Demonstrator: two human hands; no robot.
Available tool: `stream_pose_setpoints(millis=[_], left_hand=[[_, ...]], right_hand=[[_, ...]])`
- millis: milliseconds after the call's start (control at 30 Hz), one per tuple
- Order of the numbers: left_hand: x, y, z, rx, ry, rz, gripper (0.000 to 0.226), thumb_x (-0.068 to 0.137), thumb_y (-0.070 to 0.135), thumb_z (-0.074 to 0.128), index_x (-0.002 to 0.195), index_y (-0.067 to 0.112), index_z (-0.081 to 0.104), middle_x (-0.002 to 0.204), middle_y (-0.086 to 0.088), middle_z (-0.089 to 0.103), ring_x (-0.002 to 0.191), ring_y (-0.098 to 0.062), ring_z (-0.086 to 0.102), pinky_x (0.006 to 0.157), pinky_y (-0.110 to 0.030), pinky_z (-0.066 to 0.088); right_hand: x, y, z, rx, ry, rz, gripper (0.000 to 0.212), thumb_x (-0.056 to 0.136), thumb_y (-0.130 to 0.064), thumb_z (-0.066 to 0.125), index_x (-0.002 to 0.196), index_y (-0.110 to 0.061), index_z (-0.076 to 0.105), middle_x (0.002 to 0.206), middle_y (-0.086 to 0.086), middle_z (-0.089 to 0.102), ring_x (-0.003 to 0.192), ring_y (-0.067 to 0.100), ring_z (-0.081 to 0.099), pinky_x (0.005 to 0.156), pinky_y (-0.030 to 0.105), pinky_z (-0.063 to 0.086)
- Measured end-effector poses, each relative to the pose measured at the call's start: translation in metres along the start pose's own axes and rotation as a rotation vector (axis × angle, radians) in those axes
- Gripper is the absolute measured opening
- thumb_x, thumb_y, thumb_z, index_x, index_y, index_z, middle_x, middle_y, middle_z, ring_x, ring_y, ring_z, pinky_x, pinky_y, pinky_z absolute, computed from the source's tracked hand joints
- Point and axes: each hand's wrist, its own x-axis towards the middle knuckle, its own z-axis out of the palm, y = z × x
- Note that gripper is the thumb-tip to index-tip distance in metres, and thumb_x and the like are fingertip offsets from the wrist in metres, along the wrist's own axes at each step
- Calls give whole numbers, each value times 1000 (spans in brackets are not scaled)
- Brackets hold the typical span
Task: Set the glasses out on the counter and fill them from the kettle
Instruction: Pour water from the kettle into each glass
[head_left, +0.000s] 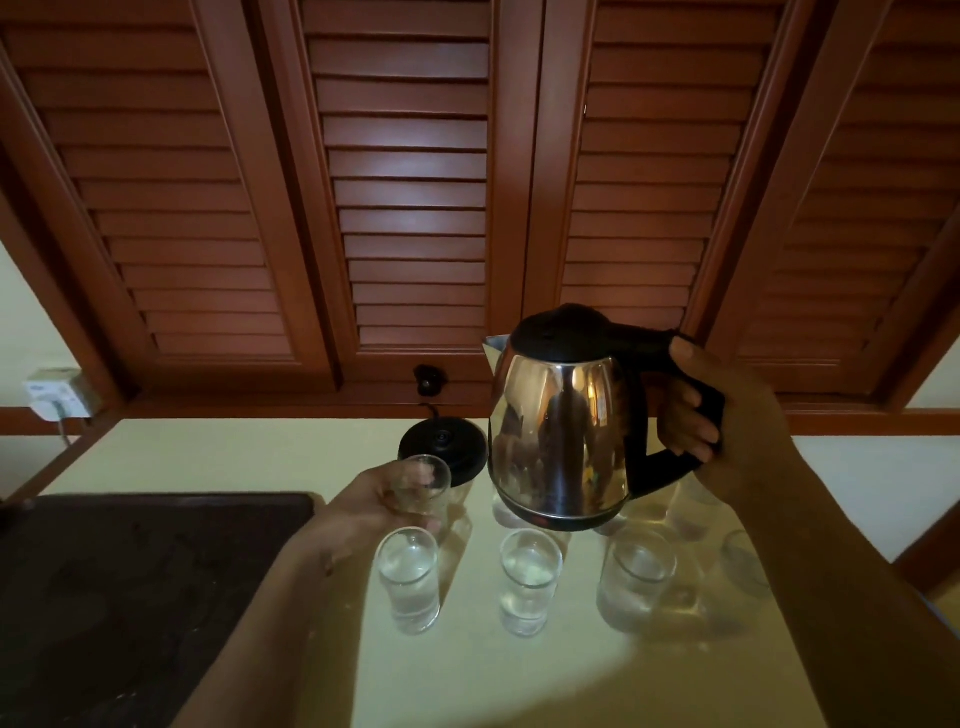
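My right hand (727, 415) grips the black handle of a steel kettle (563, 431), held upright in the air above the pale counter (519, 675), spout pointing left. My left hand (374, 504) holds a clear glass (423, 480) lifted just left of the kettle. Three glasses with water stand in a row nearer me: one at left (409, 579), one in the middle (530, 582), a wider one at right (636, 579). More glasses (745, 561) stand behind and to the right, partly hidden by the kettle and my right arm.
The kettle's black base (447, 447) sits at the back of the counter, its cord running up to the wall. A dark tray or mat (130, 597) covers the left side. Wooden louvred doors (410, 182) hang overhead. A wall socket (54, 392) is at far left.
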Motion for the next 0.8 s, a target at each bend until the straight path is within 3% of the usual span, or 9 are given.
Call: stream_pose_setpoints(millis=[100, 200, 267, 367, 533, 700, 767, 800], left_hand=[[2, -3, 1, 33, 25, 26, 48, 80, -11, 81, 120, 14, 72, 101, 7, 80, 107, -22, 70, 86, -22, 62], [3, 4, 2, -72, 35, 47, 47, 73, -13, 86, 116, 2, 73, 105, -9, 78, 102, -29, 74, 82, -30, 63], [0, 17, 7, -107, 101, 89, 44, 76, -18, 81, 116, -3, 72, 105, -12, 79, 95, -25, 79, 75, -24, 61], [1, 35, 18, -92, 194, 197, 44, 76, -8, 86, 113, 10, 75, 103, 0, 81, 103, -20, 76, 78, -21, 60], [9, 54, 38, -102, 377, 289, 52, 67, 21, 99, 112, 29, 74, 104, 11, 80, 103, -10, 75, 93, -34, 60], [11, 60, 61, -126, 456, 287, 50, 71, 28, 96, 114, 31, 73, 101, 10, 80, 98, -9, 75, 92, -37, 61], [10, 60, 66, -106, 481, 279, 48, 72, 26, 96, 114, 29, 72, 98, 9, 79, 94, -10, 75, 86, -30, 62], [10, 61, 67, -89, 482, 275, 47, 73, 26, 95, 113, 28, 71, 96, 10, 77, 91, -6, 73, 80, -21, 60]], right_hand=[[-5, 0, 8, -25, 28, -13, 54, 67, -59, 80, 54, -18, 48, 37, -4, 36, 28, 11, 28, 38, 26, 25], [-9, -3, 14, -25, 33, -17, 53, 67, -58, 81, 55, -18, 48, 37, -4, 36, 28, 10, 29, 36, 22, 28], [-11, -8, 18, -58, 50, -15, 53, 67, -58, 81, 55, -18, 49, 38, -5, 36, 28, 10, 29, 37, 23, 29], [-11, -20, 24, -170, 52, -39, 51, 72, -55, 78, 56, -16, 48, 38, -4, 37, 29, 11, 30, 38, 24, 30], [-1, -62, 42, -402, 61, -39, 48, 66, -52, 79, 51, -18, 51, 38, 0, 36, 32, 17, 30, 48, 31, 34], [18, -99, 62, -704, -26, -2, 44, 69, -48, 77, 55, -14, 54, 41, 2, 38, 34, 17, 33, 44, 27, 36], [27, -108, 72, -822, -53, 12, 45, 70, -48, 77, 54, -12, 54, 40, 3, 39, 35, 19, 35, 45, 27, 38], [31, -110, 76, -871, -66, 26, 46, 70, -48, 76, 54, -12, 54, 40, 3, 40, 35, 19, 35, 47, 28, 38]])
